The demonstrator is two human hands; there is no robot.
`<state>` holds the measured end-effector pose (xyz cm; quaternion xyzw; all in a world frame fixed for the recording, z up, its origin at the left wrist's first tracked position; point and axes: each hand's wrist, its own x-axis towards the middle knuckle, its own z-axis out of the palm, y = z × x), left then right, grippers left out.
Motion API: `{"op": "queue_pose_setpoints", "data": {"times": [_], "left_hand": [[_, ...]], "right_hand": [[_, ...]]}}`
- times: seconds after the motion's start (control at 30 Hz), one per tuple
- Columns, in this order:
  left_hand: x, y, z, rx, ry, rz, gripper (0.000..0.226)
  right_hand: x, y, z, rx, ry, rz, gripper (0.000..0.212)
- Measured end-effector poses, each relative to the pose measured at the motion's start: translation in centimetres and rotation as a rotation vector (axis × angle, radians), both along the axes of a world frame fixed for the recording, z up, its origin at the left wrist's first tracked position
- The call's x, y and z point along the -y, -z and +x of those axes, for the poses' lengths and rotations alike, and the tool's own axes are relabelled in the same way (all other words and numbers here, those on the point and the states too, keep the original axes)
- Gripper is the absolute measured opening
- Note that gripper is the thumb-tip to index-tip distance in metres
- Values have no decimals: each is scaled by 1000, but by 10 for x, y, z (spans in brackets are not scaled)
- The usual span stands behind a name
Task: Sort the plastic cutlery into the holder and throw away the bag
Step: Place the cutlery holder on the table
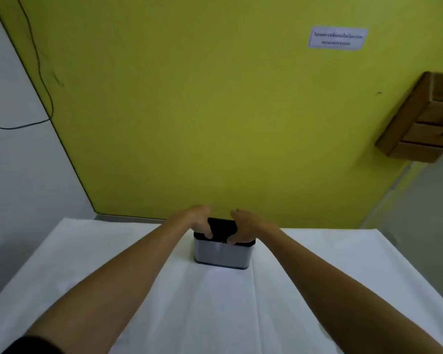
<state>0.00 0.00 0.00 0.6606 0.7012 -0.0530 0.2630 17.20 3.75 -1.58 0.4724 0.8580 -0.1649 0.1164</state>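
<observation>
A silver box-shaped cutlery holder with a black rim and dark inside stands near the far edge of the white-covered table. My left hand grips its left end, thumb hooked over the black rim. At the other end my right hand grips the rim the same way, thumb curled over the front. Both arms stretch straight out to it. No cutlery or bag shows in the frame, and the holder's inside is too dark to read.
A yellow-green wall rises just behind the table. A wooden drawer unit hangs on it at right, a paper notice above. A black cable runs down the left corner. The cloth has fold creases.
</observation>
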Motion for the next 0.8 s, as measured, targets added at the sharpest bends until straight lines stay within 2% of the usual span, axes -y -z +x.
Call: {"op": "queue_pose_setpoints", "data": {"times": [0.1,0.23,0.33,0.53,0.8], "left_hand": [[6,27,0,-19,-16,1,88],[12,55,5,91,-113,85,98],[21,50,1,126,-108,132,91],[101,45,2,344,-154,244,84],[170,61,31,427,-137,218,81]], "right_hand": [[10,18,3,69,42,0,87],[20,29,5,29,56,87,89],[21,19,12,8,29,75,91],[80,18,46,-103,0,116,93],[147,34,82,-155,31,32,90]]}}
